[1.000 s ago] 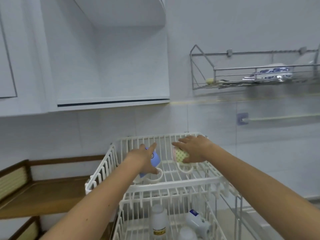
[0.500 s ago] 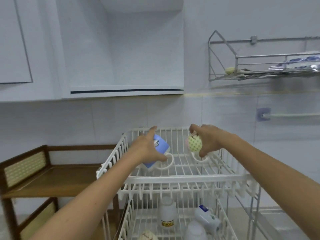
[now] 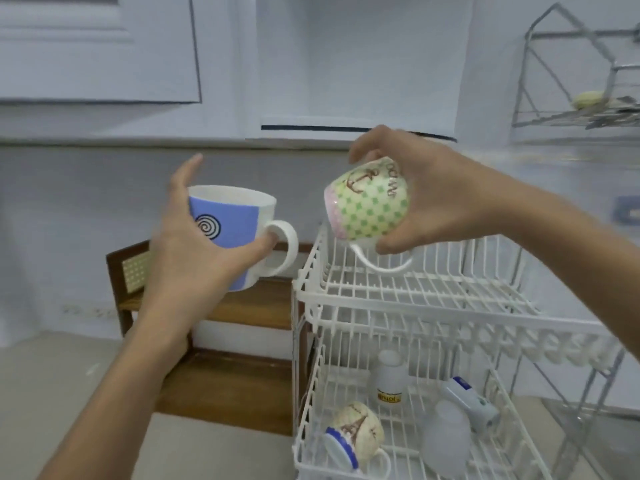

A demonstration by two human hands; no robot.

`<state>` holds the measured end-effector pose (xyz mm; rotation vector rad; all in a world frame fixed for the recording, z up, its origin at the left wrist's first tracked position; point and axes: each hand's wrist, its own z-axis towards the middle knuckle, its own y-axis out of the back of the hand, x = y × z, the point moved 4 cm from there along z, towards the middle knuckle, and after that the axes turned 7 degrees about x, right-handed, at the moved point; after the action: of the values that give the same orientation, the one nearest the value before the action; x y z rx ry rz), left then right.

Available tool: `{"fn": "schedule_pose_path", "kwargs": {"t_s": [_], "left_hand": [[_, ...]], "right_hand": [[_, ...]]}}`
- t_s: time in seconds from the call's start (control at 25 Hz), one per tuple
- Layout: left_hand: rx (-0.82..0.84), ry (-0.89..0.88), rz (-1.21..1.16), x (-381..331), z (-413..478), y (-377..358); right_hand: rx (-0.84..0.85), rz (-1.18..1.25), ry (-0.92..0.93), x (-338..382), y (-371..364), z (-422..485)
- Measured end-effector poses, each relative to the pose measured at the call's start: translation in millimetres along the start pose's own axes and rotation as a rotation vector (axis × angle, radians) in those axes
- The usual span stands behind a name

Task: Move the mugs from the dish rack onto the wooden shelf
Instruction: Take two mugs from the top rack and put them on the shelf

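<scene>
My left hand [image 3: 187,258] grips a blue and white mug [image 3: 235,223] with a black spiral, held upright in the air above the wooden shelf [image 3: 249,306]. My right hand [image 3: 433,199] holds a green-dotted mug [image 3: 370,202] on its side, handle hanging down, just above the top tier of the white wire dish rack [image 3: 415,303]. A third mug [image 3: 356,434] with a tower print lies on its side in the rack's lower tier.
The lower tier also holds a small white bottle [image 3: 391,379], a clear cup [image 3: 446,438] and a white and blue container [image 3: 471,403]. A metal wall rack [image 3: 575,109] hangs at upper right. White cabinets [image 3: 104,64] sit above.
Both hands have lifted their mugs out of the rack's top tier and carried them up and left. The blue mug is now upright over the wooden shelf.
</scene>
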<state>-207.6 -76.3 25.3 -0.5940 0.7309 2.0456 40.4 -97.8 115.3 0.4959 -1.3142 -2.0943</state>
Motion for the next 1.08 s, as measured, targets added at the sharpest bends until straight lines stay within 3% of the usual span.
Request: {"fn": "schedule_pose_path", "kwargs": {"t_s": [0.16, 0.32, 0.72, 1.08], "left_hand": [[-0.077, 0.137, 0.109, 78.0, 2.5, 53.0], [-0.038, 0.278, 0.139, 162.2, 19.6, 79.6], [0.186, 0.294, 0.237, 285.5, 66.0, 57.8], [0.277, 0.351, 0.189, 350.6, 109.1, 22.1]], "right_hand": [[0.083, 0.05, 0.098, 59.4, -50.7, 46.9], [0.211, -0.027, 0.092, 90.1, -122.0, 103.4], [0.571, -0.223, -0.337, 58.1, -253.2, 227.1], [0.781, -0.297, -0.452, 38.4, -309.8, 292.3]]}}
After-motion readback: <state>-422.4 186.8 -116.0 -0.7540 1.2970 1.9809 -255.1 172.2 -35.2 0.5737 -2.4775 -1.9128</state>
